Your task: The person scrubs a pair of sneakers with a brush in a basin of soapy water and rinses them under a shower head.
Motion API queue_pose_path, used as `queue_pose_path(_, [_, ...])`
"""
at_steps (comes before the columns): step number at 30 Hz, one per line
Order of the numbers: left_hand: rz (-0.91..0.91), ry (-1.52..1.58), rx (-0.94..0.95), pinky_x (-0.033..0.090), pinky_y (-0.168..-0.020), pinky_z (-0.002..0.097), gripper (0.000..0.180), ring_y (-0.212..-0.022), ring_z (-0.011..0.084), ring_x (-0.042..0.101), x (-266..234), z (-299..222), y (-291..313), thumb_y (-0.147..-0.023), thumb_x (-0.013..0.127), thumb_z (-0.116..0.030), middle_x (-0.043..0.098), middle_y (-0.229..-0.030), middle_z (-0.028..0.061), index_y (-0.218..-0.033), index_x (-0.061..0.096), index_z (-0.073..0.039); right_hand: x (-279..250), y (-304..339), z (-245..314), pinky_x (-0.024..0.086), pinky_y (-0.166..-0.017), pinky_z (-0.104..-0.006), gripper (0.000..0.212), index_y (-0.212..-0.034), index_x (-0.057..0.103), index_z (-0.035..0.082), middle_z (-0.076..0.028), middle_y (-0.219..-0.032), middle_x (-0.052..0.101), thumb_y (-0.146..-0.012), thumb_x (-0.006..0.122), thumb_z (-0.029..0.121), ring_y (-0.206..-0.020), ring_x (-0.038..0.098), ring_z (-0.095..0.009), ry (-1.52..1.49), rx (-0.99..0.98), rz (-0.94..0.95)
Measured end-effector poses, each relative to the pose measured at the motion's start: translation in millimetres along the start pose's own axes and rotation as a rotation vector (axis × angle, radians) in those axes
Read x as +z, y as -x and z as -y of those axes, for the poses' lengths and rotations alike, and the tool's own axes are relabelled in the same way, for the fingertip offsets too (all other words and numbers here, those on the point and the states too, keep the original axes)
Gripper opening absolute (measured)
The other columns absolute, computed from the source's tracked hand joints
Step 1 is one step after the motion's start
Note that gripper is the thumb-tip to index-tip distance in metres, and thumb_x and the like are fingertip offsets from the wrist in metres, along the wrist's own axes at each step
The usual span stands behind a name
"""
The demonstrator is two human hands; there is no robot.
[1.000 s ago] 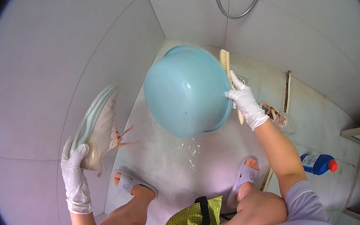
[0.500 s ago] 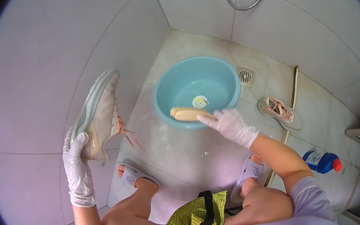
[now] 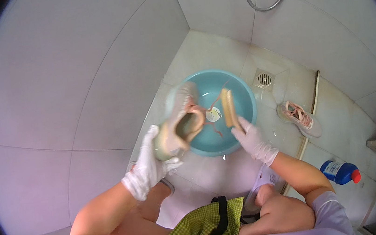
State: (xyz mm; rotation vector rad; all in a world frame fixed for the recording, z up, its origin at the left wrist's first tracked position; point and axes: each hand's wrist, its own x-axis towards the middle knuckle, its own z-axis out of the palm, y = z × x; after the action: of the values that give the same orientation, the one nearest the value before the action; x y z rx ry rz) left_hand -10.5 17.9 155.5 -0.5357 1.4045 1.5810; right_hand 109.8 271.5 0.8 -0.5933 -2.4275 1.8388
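Observation:
My left hand (image 3: pixel 149 167), in a thin white glove, grips a pale sneaker (image 3: pixel 171 136) by its heel end. The sneaker is tilted, smeared by motion, with its opening toward the right and pink laces dangling over the basin. My right hand (image 3: pixel 254 142), gloved too, is closed round the handle of a scrubbing brush (image 3: pixel 228 108) with a light wood-coloured body. The brush stands upright over the right part of the basin, apart from the sneaker. Below both is a round turquoise basin (image 3: pixel 246 87) with a sticker on its inner bottom.
A second pale sneaker with pink laces (image 3: pixel 300 118) rests right of the basin, by a low raised strip (image 3: pixel 314 90). Nearer stands or lies a blue bottle with a red cap (image 3: pixel 340 172). A square floor drain (image 3: pixel 264 79) sits behind; a shower hose (image 3: pixel 273 6) hangs above.
My left hand has swung the sneaker from the left wall rightward to the basin and turned it. My right hand has moved slightly right, and the brush now points away from me instead of left.

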Motion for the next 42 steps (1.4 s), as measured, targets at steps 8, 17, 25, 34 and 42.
queue_pose_path(8, [0.224, 0.268, -0.153, 0.054, -0.064, 0.0386, 0.06, -0.078, 0.0219, 0.066, 39, 88, -143, -0.091, 0.037, -0.068, 0.065, -0.097, 0.007, -0.118, 0.054, -0.018, -19, -16, -19, 0.05, -0.073, -0.0285, 0.047, -0.135, 0.049, 0.001, -0.008, -0.092, 0.065, -0.094, 0.059, 0.021, -0.077, 0.059, -0.014, -0.282, 0.222, -0.143])
queue_pose_path(17, [0.027, -0.311, -0.07, 0.053, -0.06, 0.033, 0.051, -0.062, 0.0174, 0.058, 48, 113, -128, -0.096, 0.048, -0.045, 0.067, -0.1, 0.0125, -0.129, 0.048, -0.007, -40, -16, -16, 0.051, -0.076, -0.0443, 0.054, -0.143, 0.038, 0.003, -0.026, -0.106, 0.064, -0.094, 0.047, 0.023, -0.088, 0.065, -0.039, 0.504, 0.297, 0.064])
queue_pose_path(25, [-0.054, -0.563, 0.151, 0.053, -0.06, 0.0295, 0.038, -0.063, 0.0146, 0.06, 27, 5, -22, -0.097, 0.051, -0.028, 0.07, -0.094, 0.0094, -0.127, 0.048, -0.006, -73, -12, 58, 0.046, -0.091, -0.0463, 0.051, -0.123, 0.054, -0.003, -0.028, -0.108, 0.063, -0.085, 0.055, 0.032, -0.105, 0.06, -0.042, 0.815, 0.044, 0.53])
queue_pose_path(34, [0.35, -0.15, 0.463, 0.052, -0.079, 0.0305, 0.062, -0.089, 0.0169, 0.06, 70, -6, 164, -0.095, 0.056, -0.02, 0.06, -0.112, 0.0092, -0.144, 0.025, 0.003, -229, 3, 220, 0.035, -0.11, -0.0367, 0.064, -0.135, 0.045, -0.007, -0.027, -0.139, 0.047, -0.092, 0.057, 0.038, -0.131, 0.045, -0.034, 0.56, -0.288, -0.219])
queue_pose_path(42, [0.379, -0.036, 0.387, 0.051, -0.079, 0.0273, 0.063, -0.082, 0.0134, 0.061, 68, -12, 130, -0.095, 0.057, -0.017, 0.061, -0.11, 0.0089, -0.145, 0.023, 0.003, -367, -48, 456, 0.05, -0.077, -0.0313, 0.047, -0.124, 0.055, 0.0, -0.006, -0.1, 0.064, -0.098, 0.053, 0.038, -0.087, 0.06, -0.016, 0.095, -0.548, -0.689])
